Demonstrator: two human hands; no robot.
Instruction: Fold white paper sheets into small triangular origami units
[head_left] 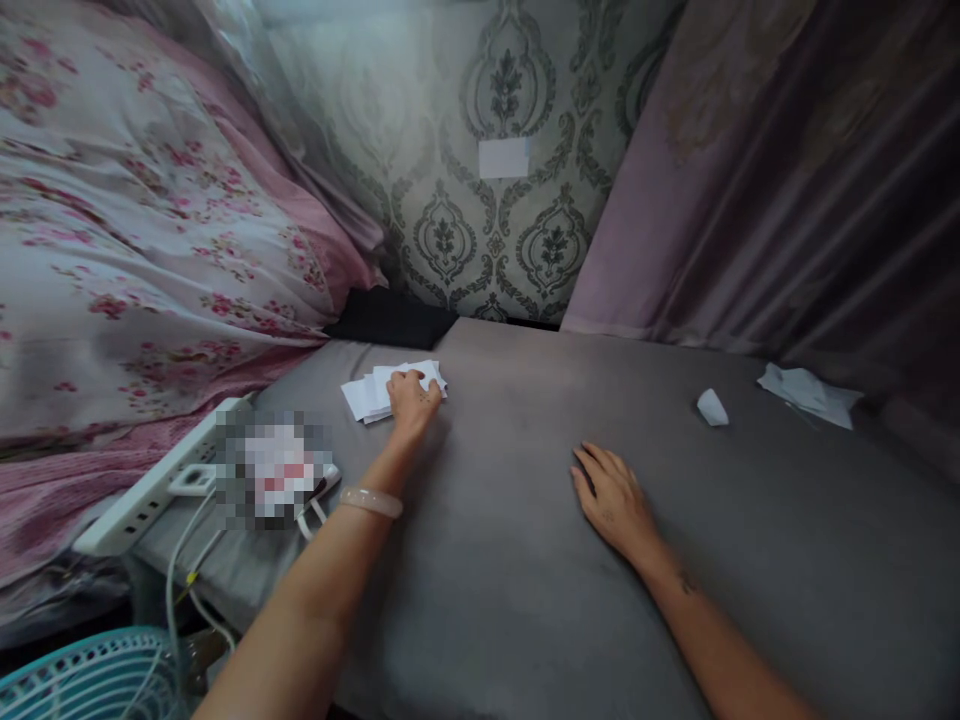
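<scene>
My left hand (412, 398) reaches onto a loose pile of white paper slips (367, 397) at the left of the grey-covered surface (510, 560). Its fingers are bent and closed at the top slips; how many are pinched I cannot tell. A pale bangle (371, 502) circles the left wrist. My right hand (611, 497) rests palm down on the grey cover, fingers stretched out and holding nothing. To its right lie a small crumpled paper piece (712, 407) and some folded white papers (810, 393).
A white power strip (161, 475) with cables runs along the left edge, beside a pixelated object (281, 470). A turquoise fan (90, 675) stands below. Dark folded cloth (394, 318) lies at the back. A white paper (504, 158) hangs on the patterned wall; curtains (720, 180) drape right.
</scene>
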